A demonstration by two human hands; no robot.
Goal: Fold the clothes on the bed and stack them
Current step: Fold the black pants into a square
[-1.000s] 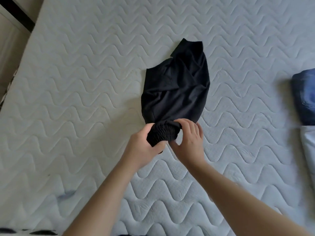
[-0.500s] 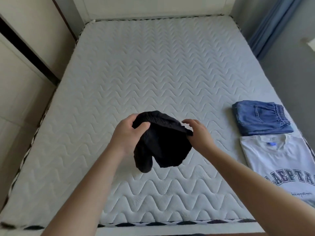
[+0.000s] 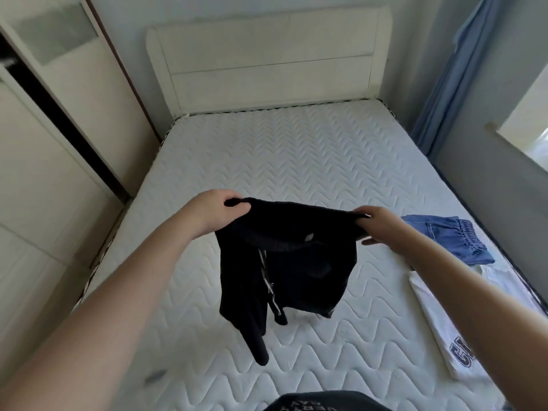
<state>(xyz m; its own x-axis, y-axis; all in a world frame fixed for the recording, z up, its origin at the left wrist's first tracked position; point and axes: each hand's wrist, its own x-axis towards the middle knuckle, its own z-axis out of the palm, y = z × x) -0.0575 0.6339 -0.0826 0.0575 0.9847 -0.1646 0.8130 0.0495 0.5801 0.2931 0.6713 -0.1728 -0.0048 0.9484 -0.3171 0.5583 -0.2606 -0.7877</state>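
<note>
Nearest, a dark printed shirt (image 3: 323, 402) shows at the bottom edge. Above the mattress (image 3: 296, 161), both hands hold up black shorts (image 3: 290, 262) by the waistband: the left hand (image 3: 219, 213) grips one end, the right hand (image 3: 379, 228) pinches the other, and the cloth hangs clear of the bed. To the right lie a white T-shirt (image 3: 439, 327) and, beyond it, folded blue denim shorts (image 3: 444, 235). Farthest stands the white headboard (image 3: 267, 60).
</note>
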